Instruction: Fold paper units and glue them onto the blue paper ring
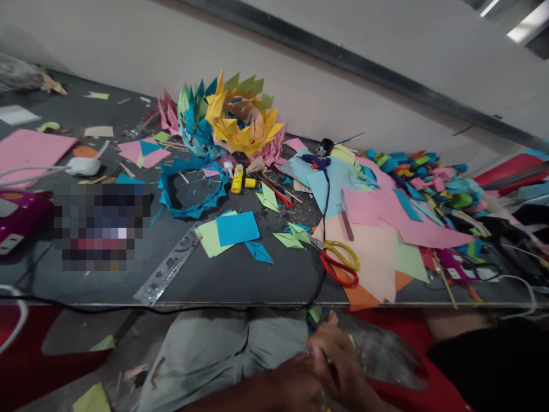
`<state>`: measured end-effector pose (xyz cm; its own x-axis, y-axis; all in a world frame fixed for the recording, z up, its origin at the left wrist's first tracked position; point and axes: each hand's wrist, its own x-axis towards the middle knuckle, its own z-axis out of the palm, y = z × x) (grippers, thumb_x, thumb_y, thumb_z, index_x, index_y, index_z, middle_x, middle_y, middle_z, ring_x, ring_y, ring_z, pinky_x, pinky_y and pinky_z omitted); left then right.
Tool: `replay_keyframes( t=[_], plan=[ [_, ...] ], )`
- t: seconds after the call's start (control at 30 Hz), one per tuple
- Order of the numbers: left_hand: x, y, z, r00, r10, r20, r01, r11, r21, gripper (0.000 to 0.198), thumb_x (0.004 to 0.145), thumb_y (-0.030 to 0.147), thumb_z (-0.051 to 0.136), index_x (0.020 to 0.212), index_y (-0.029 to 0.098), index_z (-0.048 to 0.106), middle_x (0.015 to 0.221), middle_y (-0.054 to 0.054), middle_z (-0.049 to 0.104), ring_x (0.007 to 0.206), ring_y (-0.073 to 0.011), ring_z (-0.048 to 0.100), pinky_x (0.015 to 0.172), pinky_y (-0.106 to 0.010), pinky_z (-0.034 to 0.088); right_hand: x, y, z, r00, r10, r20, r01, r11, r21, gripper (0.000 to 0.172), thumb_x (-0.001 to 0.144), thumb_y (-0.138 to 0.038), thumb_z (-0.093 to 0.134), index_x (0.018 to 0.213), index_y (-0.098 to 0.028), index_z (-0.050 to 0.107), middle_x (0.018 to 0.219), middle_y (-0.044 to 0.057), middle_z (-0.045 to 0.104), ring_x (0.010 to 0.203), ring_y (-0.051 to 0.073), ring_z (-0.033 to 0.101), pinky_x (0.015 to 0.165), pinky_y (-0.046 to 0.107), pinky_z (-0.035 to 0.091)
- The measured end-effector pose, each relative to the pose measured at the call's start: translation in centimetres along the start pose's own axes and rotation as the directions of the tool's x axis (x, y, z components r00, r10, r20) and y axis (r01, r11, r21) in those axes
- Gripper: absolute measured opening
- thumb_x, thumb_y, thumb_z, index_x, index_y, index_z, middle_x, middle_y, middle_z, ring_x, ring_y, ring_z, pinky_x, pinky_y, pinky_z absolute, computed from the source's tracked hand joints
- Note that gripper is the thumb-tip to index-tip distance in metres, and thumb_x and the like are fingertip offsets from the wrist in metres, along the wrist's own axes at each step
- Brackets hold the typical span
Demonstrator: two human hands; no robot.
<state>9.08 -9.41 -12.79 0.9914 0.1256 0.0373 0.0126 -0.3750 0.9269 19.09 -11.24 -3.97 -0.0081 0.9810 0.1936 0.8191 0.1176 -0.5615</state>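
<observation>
Work in hand: we noted a small green paper piece (315, 314) just beyond the fingertips, below the table's front edge (257, 305); we could not tell whether it was held.

Left hand (302, 366): meeting the other over the lap; opening and contents indistinct to us.

Right hand (338, 355): fingers bent, overlapping the left; its hold, if any, we could not make out.

In the way: we listed a black cord (325, 212), running from the glue gun (316, 162) to the edge and leftward along it; scissors (326, 252), red and yellow handles near the edge, by a peach sheet (373, 252) that reached it.

Further items: a clear ruler (169, 269), slanted, one end near the edge; a blue paper crown (193, 210); clustered paper crowns (234, 137) by the wall (321, 68); a yellow glue stick (237, 179); heaped coloured paper (429, 171), right.

Open room: we saw bare tabletop (266, 280) between ruler and scissors. A black garment (493, 366) bounded the right.
</observation>
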Motion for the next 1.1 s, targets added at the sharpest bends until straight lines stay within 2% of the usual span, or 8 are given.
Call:
replay_keyframes(
  t=[0.07, 0.13, 0.3, 0.43, 0.53, 0.63, 0.93, 1.1],
  plan=[
    [-1.2, 2.4, -3.3, 0.986, -0.082, -0.143, 0.067, 0.992, -0.105, 0.034, 0.076, 0.016, 0.047, 0.11, 0.018, 0.055, 0.109, -0.005, 0.062, 0.099, -0.0177, 0.057, 0.085, -0.026, 0.044, 5.5, -1.0, 0.3, 0.984, -0.177, 0.029, 0.178, 0.984, -0.022, 0.021, 0.085, -0.023, 0.041, 0.081, -0.024, 0.061, 0.069, 0.004, 0.062, 0.065, 0.017, 0.056, 0.062, 0.032, 0.045],
    [-3.0, 4.7, -7.3, 0.949, -0.08, -0.305, 0.043, 0.991, -0.125, 0.028, 0.076, 0.01, 0.045, 0.099, 0.018, 0.06, 0.096, -0.002, 0.066, 0.087, -0.0125, 0.06, 0.078, -0.019, 0.045, 10.4, -2.4, 0.7, 0.991, -0.136, -0.002, 0.136, 0.99, -0.048, 0.021, 0.087, -0.021, 0.04, 0.089, -0.02, 0.06, 0.076, 0.005, 0.063, 0.073, 0.017, 0.057, 0.068, 0.03, 0.044],
    [-7.3, 6.4, -17.3, 0.661, -0.058, -0.748, 0.238, 0.962, 0.136, 0.018, 0.085, 0.018, 0.044, 0.09, 0.017, 0.061, 0.085, -0.003, 0.064, 0.082, -0.0116, 0.057, 0.076, -0.021, 0.044, 15.4, -4.1, 1.9, 0.985, 0.035, 0.168, -0.021, 0.996, -0.084, 0.016, 0.084, -0.023, 0.049, 0.093, -0.018, 0.061, 0.087, 0.006, 0.062, 0.083, 0.02, 0.056, 0.073, 0.031, 0.044],
    [-8.1, 4.1, -22.0, 0.691, -0.155, -0.706, 0.516, 0.79, 0.332, 0.022, 0.085, 0.019, 0.047, 0.104, 0.016, 0.058, 0.102, -0.006, 0.06, 0.097, -0.0175, 0.053, 0.087, -0.031, 0.042, 14.9, -2.9, 2.7, 0.981, -0.014, 0.196, 0.011, 1.0, 0.016, 0.017, 0.083, -0.015, 0.048, 0.09, -0.019, 0.064, 0.086, 0.005, 0.059, 0.083, 0.018, 0.056, 0.074, 0.028, 0.044],
    [-7.7, 3.1, -23.0, 0.795, -0.209, -0.57, 0.515, 0.729, 0.451, 0.019, 0.086, 0.017, 0.044, 0.092, 0.017, 0.062, 0.094, -0.004, 0.061, 0.089, -0.0153, 0.055, 0.082, -0.028, 0.044, 14.6, -1.9, 2.8, 0.981, -0.041, 0.188, 0.021, 0.994, 0.106, 0.017, 0.083, -0.016, 0.048, 0.09, -0.02, 0.064, 0.085, 0.004, 0.059, 0.082, 0.016, 0.056, 0.073, 0.027, 0.045],
    [-7.4, 3.2, -22.7, 0.821, -0.224, -0.526, 0.514, 0.692, 0.507, 0.02, 0.087, 0.016, 0.042, 0.088, 0.017, 0.062, 0.09, -0.002, 0.059, 0.084, -0.0135, 0.055, 0.077, -0.025, 0.045, 14.6, -1.6, 2.5, 0.987, 0.038, 0.153, -0.052, 0.995, 0.086, 0.014, 0.083, -0.021, 0.05, 0.093, -0.02, 0.061, 0.088, 0.005, 0.06, 0.083, 0.018, 0.057, 0.074, 0.029, 0.044],
    [-7.0, 4.4, -21.1, 0.721, -0.36, -0.592, 0.639, 0.677, 0.366, 0.012, 0.083, 0.016, 0.05, 0.09, 0.017, 0.06, 0.091, -0.003, 0.057, 0.088, -0.0173, 0.054, 0.08, -0.031, 0.045, 15.7, -2.3, 1.0, 0.947, 0.163, 0.277, -0.161, 0.987, -0.031, 0.004, 0.078, -0.023, 0.056, 0.075, -0.021, 0.054, 0.08, 0.001, 0.058, 0.076, 0.017, 0.055, 0.063, 0.027, 0.038],
    [-6.5, 4.8, -21.6, 0.604, -0.466, -0.646, 0.715, 0.676, 0.181, 0.023, 0.078, 0.015, 0.055, 0.1, 0.019, 0.058, 0.09, -0.003, 0.06, 0.086, -0.017, 0.056, 0.073, -0.027, 0.044, 16.0, -1.8, 0.6, 0.923, 0.187, 0.337, -0.208, 0.978, 0.026, 0.005, 0.076, -0.024, 0.057, 0.073, -0.022, 0.054, 0.072, -0.001, 0.058, 0.069, 0.016, 0.054, 0.06, 0.026, 0.036]
  ],
)
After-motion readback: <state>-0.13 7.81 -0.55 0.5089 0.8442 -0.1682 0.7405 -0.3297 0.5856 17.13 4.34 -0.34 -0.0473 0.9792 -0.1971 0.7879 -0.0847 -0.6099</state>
